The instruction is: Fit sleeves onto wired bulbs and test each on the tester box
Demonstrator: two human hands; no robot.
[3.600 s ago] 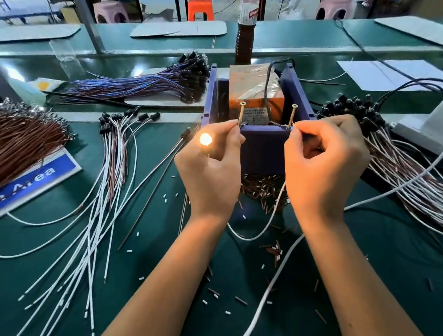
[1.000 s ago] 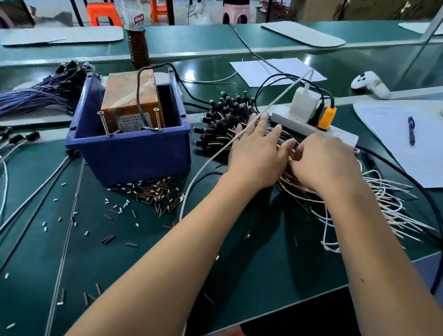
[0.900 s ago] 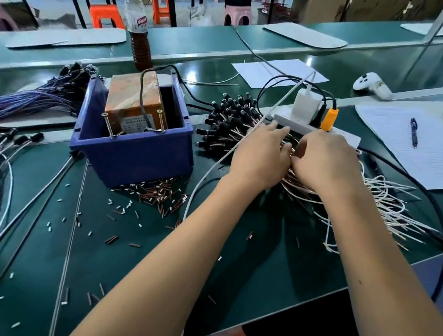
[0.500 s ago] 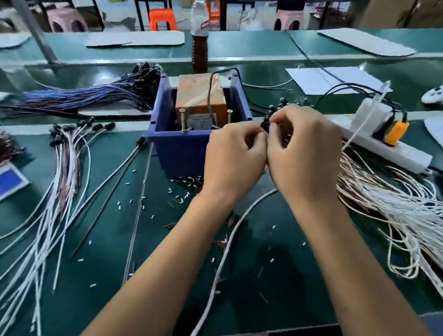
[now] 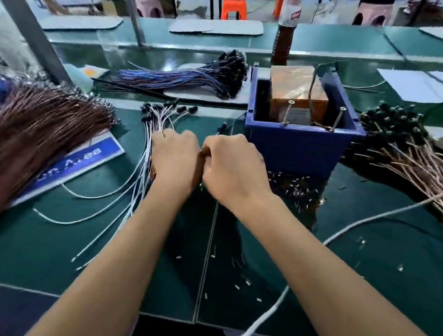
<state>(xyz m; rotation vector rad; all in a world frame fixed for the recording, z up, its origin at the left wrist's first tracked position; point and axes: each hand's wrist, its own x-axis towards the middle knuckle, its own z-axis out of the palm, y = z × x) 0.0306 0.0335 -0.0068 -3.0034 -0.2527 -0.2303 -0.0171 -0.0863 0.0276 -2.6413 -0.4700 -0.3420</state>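
My left hand (image 5: 174, 159) and my right hand (image 5: 235, 169) are pressed together low over the green mat, just left of the tester box. Both have curled fingers that pinch a wired bulb where they meet; my fingers hide it almost entirely. The tester box (image 5: 299, 149) is a blue bin holding an orange-brown transformer (image 5: 297, 89) with two upright screws at its front. My left hand's knuckles lie over the fan of white-wired bulbs (image 5: 157, 113). A heap of brown-and-white wired bulbs (image 5: 402, 141) with black caps lies right of the box. Small loose sleeves (image 5: 295, 187) are scattered in front of the box.
A thick brown wire bundle (image 5: 25, 131) covers the left, over a blue sign (image 5: 77, 162). A blue-wired bundle (image 5: 183, 78) lies behind. A bottle (image 5: 286, 23) stands behind the box. A white cable (image 5: 375, 215) crosses the right front. A thin rod (image 5: 207, 249) runs toward the table's edge.
My hands left the right-hand heap, came together in front of the box, then moved left and down beside the white-wired bulbs. The view swung left with them.
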